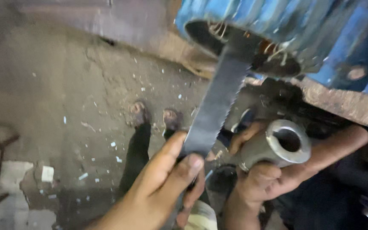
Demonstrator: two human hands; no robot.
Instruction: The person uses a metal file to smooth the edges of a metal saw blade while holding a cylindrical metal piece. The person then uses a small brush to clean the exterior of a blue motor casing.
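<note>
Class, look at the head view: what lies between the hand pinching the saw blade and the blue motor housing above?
Only the toothed saw blade spans it, running from the left hand into the housing's opening.

Two hands [162,187] are showing below one blue motor [286,34]: one gripping one saw blade [216,102], one holding one steel tube [273,147]. Two feet [139,113] are standing left of the blade.

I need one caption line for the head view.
Left hand pushes a toothed blade into a blue motor housing; right hand holds a metal sleeve.
</note>
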